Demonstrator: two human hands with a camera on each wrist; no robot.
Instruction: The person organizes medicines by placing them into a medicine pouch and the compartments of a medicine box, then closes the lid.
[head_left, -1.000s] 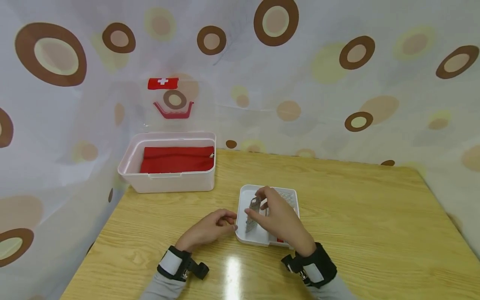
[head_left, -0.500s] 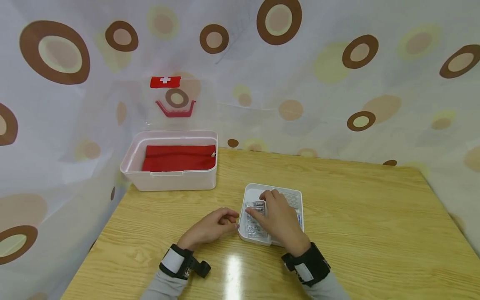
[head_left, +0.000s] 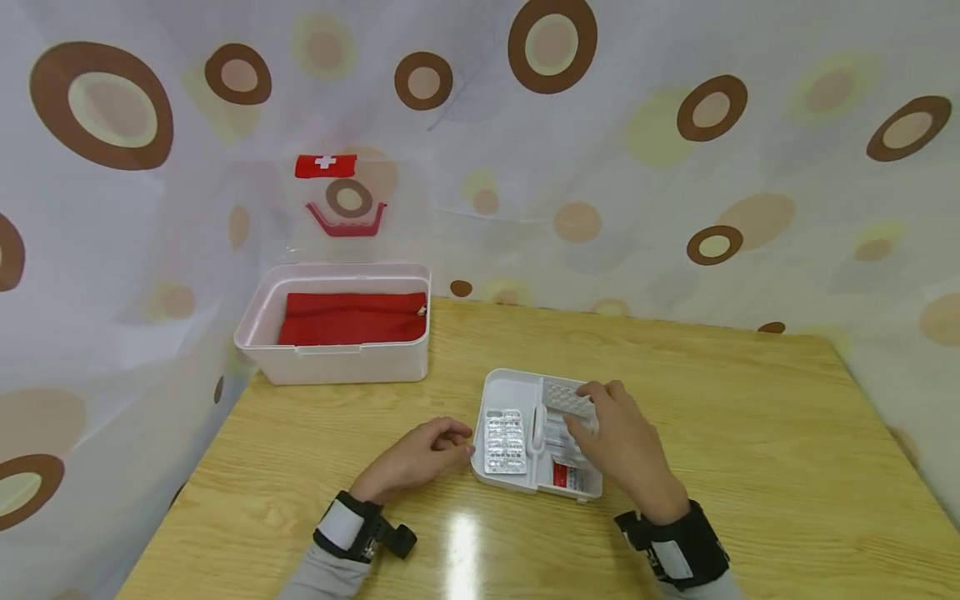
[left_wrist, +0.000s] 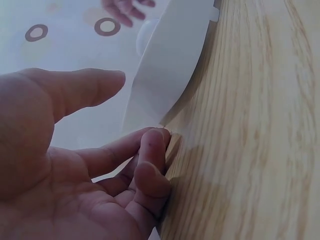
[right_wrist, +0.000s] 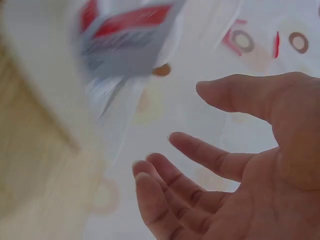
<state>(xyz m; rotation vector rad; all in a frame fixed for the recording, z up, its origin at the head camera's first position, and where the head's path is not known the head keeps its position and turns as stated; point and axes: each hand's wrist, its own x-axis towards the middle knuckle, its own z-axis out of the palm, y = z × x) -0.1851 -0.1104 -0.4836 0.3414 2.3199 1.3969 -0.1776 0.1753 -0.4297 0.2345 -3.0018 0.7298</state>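
Observation:
A silver blister pack [head_left: 505, 442] lies flat in the left half of an opened white plastic case [head_left: 516, 388]. The case's right half holds a pale blister pack [head_left: 566, 398], clear wrapped pieces [head_left: 558, 433] and a red-and-white packet [head_left: 567, 476]. My right hand [head_left: 628, 446] hovers at the right rim, thumb and fingers spread, with nothing between them in the right wrist view. At the left rim rests my left hand [head_left: 411, 460], fingers loosely curled and holding nothing. In the left wrist view its fingertips [left_wrist: 155, 142] are at the case's wall, perhaps touching.
Behind and to the left stands a larger pinkish-white box [head_left: 360, 364] with a red zipped pouch [head_left: 352, 319] inside. Its clear lid, bearing a red cross label [head_left: 326, 166], stands up against the patterned curtain [head_left: 630, 183]. Everything is on a wooden table [head_left: 750, 433].
My right hand tilted the silver blister pack down flat into the case's left half, let go of it and moved right over the other half. The left hand has stayed in place.

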